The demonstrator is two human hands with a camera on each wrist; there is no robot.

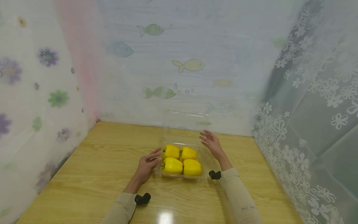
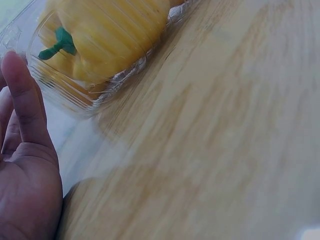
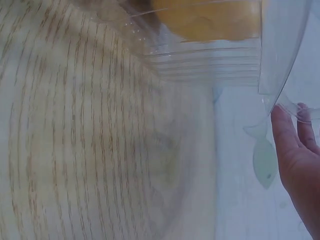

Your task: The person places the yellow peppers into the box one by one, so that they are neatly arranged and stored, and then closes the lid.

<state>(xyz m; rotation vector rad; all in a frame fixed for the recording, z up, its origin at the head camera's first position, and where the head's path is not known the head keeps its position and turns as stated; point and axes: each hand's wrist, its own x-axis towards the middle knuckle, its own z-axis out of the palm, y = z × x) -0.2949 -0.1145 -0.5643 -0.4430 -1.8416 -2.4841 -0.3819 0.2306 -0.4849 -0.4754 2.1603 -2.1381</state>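
A clear plastic clamshell box (image 1: pixel 205 166) stands on the table with its hinged lid (image 1: pixel 179 127) raised at the back. Inside it sit several yellow bell peppers (image 1: pixel 172 165) in two rows, some showing green stems. My left hand (image 1: pixel 146 165) is at the box's left wall, its fingers extended and fingertips right at the plastic. In the left wrist view, one fingertip overlaps the box corner near a pepper's green stem (image 2: pixel 61 44). At the lid's right edge, my right hand (image 1: pixel 212 143) has its fingers spread and slightly bent, with fingertips against the clear plastic.
The wooden table (image 1: pixel 98 174) meets a fish-printed curtain (image 1: pixel 190 65) just behind the lid. Floral sheets hang along the left and right sides. A small black device (image 1: pixel 142 199) is worn at the left wrist, and another black device (image 1: pixel 214 175) at the right.
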